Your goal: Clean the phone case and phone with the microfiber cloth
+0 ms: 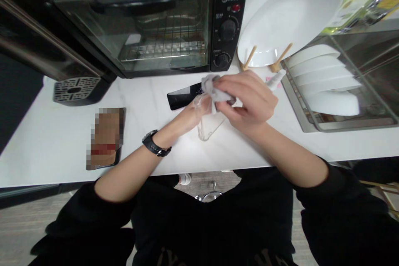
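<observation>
A clear phone case (210, 129) is in my left hand (190, 115), whose fingers close around its upper part just above the counter. My right hand (251, 102) pinches a crumpled pale grey cloth (215, 91) and presses it against the case. The cloth and right fingers hide part of the case and the left fingertips. Beyond my left hand a black phone (182, 99) lies on the counter, its right end covered by the cloth. A white nozzle-tipped bottle (277, 80) shows partly behind my right hand.
A toaster oven (134, 33) stands at the back, with a coffee machine's drip tray (75, 90) to its left. A pixelated phone-like object (106, 139) lies at left. White plates (289, 16) stand at back right, beside a metal rack (299, 112) of bowls (330, 102).
</observation>
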### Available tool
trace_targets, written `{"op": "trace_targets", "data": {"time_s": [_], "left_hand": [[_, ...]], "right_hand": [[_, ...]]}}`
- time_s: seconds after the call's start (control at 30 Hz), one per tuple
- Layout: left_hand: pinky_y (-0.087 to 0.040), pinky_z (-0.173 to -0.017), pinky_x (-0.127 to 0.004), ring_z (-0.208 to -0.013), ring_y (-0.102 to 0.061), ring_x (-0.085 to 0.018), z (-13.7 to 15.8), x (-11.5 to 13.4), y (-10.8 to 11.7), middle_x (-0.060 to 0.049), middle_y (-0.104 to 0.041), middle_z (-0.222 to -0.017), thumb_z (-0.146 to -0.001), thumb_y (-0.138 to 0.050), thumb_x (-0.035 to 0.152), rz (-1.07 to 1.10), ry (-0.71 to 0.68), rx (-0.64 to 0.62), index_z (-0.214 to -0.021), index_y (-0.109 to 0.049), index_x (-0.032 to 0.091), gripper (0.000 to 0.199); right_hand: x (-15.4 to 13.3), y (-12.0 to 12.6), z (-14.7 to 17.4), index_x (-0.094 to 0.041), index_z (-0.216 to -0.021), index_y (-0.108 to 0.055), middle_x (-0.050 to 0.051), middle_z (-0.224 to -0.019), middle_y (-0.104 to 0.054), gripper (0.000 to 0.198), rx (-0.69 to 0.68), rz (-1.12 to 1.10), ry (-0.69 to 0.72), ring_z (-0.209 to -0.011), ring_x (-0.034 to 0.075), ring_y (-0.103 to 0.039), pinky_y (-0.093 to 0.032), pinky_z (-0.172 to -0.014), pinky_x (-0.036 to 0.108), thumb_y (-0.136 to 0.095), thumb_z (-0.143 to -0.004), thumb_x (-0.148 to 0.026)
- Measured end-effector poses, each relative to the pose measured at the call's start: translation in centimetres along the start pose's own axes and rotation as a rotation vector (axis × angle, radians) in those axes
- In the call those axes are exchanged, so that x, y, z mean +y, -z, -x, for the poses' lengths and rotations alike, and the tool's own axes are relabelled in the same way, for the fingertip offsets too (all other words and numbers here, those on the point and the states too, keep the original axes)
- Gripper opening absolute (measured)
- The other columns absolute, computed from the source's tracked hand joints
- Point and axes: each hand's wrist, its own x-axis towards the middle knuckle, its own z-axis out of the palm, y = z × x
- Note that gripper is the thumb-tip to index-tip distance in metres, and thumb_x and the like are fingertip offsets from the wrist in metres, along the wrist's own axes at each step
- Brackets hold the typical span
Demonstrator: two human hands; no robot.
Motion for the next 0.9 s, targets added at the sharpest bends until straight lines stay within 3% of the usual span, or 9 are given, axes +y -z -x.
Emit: {"op": "trace_targets", "data": {"time_s": [0.03,0.1,0.2,0.27,0.4,0.47,0.57,0.7,0.9], "left_hand": [[-0.033,-0.141,-0.036,-0.16,-0.053,-0.025,0.2,0.1,-0.1,-0.001,-0.075,-0.144,-0.09,-0.091,0.05,-0.015,-0.098,-0.051,-0.116,-0.081,0.026,0.037],[-0.023,-0.145,-0.038,-0.174,-0.033,-0.024,0.5,0.5,-0.2,0.002,-0.048,-0.178,-0.094,-0.076,0.078,-0.083,-0.334,-0.192,-0.152,-0.066,0.034,0.073],[-0.022,-0.145,-0.05,-0.179,-0.018,-0.033,0.9,1.2,-0.4,-0.001,-0.021,-0.191,-0.085,-0.08,0.085,-0.253,-0.596,-0.337,-0.174,-0.037,0.041,0.109],[-0.022,-0.145,-0.053,-0.177,-0.023,-0.035,1.3,1.6,-0.6,-0.001,-0.025,-0.19,-0.09,-0.088,0.066,-0.323,-0.669,-0.307,-0.175,-0.035,0.043,0.103],[-0.021,-0.146,-0.051,-0.175,-0.03,-0.03,1.5,1.9,-0.6,0.0,-0.031,-0.187,-0.109,-0.065,0.05,-0.339,-0.693,-0.251,-0.172,-0.041,0.041,0.068],[-0.021,-0.146,-0.05,-0.176,-0.028,-0.032,1.5,2.1,-0.5,-0.001,-0.026,-0.19,-0.102,-0.076,0.054,-0.347,-0.695,-0.284,-0.173,-0.037,0.039,0.082],[-0.028,-0.144,-0.05,-0.176,-0.026,-0.036,1.6,2.4,-0.8,-0.005,-0.021,-0.191,-0.084,-0.097,0.04,-0.375,-0.644,-0.267,-0.171,-0.039,0.035,0.105],[-0.042,-0.138,-0.048,-0.174,-0.031,-0.04,2.0,2.9,-1.5,-0.011,-0.045,-0.179,-0.077,-0.1,0.029,-0.289,-0.526,-0.091,-0.147,-0.065,0.024,0.079],[-0.041,-0.139,-0.048,-0.165,-0.048,-0.03,2.6,2.8,-1.5,-0.006,-0.055,-0.171,-0.112,-0.062,0.039,-0.22,-0.576,-0.104,-0.151,-0.068,0.029,0.041]], "right_hand": [[0.3,0.1,-0.1,-0.03,-0.122,-0.078,0.0,-0.108,-0.086,0.017,0.062,0.031,-0.081,-0.098,0.021,-0.083,-0.07,-0.084,0.038,-0.071,-0.107,-0.026],[0.7,0.1,-0.1,-0.031,-0.118,-0.078,0.001,-0.106,-0.085,0.017,0.12,0.072,-0.226,-0.097,0.021,-0.081,-0.069,-0.08,0.037,-0.071,-0.106,-0.022],[0.9,-0.3,0.5,-0.028,-0.118,-0.079,0.003,-0.109,-0.086,0.017,0.039,0.028,-0.254,-0.1,0.022,-0.081,-0.071,-0.085,0.038,-0.071,-0.105,-0.021],[0.8,-0.7,0.9,-0.028,-0.117,-0.079,0.002,-0.11,-0.087,0.016,-0.03,-0.024,-0.243,-0.103,0.022,-0.083,-0.072,-0.09,0.039,-0.071,-0.105,-0.023],[0.8,-1.5,1.6,-0.03,-0.117,-0.081,-0.001,-0.109,-0.085,0.015,-0.038,-0.077,-0.392,-0.098,0.017,-0.081,-0.068,-0.072,0.03,-0.069,-0.108,-0.033],[0.9,-1.7,1.9,-0.029,-0.116,-0.081,-0.001,-0.104,-0.083,0.016,-0.009,-0.113,-0.459,-0.093,0.015,-0.079,-0.064,-0.066,0.025,-0.07,-0.108,-0.037],[1.1,-2.0,2.2,-0.027,-0.115,-0.08,0.0,-0.103,-0.082,0.017,0.004,-0.17,-0.52,-0.092,0.015,-0.079,-0.065,-0.067,0.025,-0.073,-0.107,-0.041],[1.5,-1.9,2.4,-0.028,-0.116,-0.08,0.0,-0.109,-0.084,0.021,0.012,-0.241,-0.524,-0.094,0.015,-0.081,-0.068,-0.073,0.027,-0.076,-0.106,-0.045],[1.7,-1.9,2.4,-0.028,-0.117,-0.081,-0.002,-0.105,-0.083,0.022,0.006,-0.261,-0.511,-0.092,0.012,-0.079,-0.064,-0.068,0.022,-0.079,-0.104,-0.046]]}}
